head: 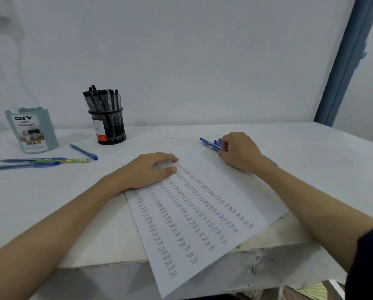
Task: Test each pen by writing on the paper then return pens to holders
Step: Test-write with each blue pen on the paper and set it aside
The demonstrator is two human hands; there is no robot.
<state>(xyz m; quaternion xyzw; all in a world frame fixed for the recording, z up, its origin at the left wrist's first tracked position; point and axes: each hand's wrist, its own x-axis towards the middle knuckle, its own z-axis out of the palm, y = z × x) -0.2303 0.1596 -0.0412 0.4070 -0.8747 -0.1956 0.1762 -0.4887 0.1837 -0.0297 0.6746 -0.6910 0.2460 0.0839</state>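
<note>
A sheet of paper (202, 224) covered with rows of the word "Test" lies slanted on the white table, its near corner hanging over the front edge. My left hand (150, 169) lies flat on the paper's upper left part, fingers straight. My right hand (239, 150) reaches over a small pile of blue pens (210, 144) just beyond the paper's top right, its fingers curled onto them. A black mesh holder (109, 126) full of black pens stands at the back. A grey-blue holder (35, 131) labelled "DIY" stands to its left.
Several loose pens lie at the left: one blue pen (84, 152) near the mesh holder, and blue and green ones (40, 162) in front of the grey-blue holder. A blue frame post (345, 61) rises at the right. The table's front edge (267, 250) is chipped.
</note>
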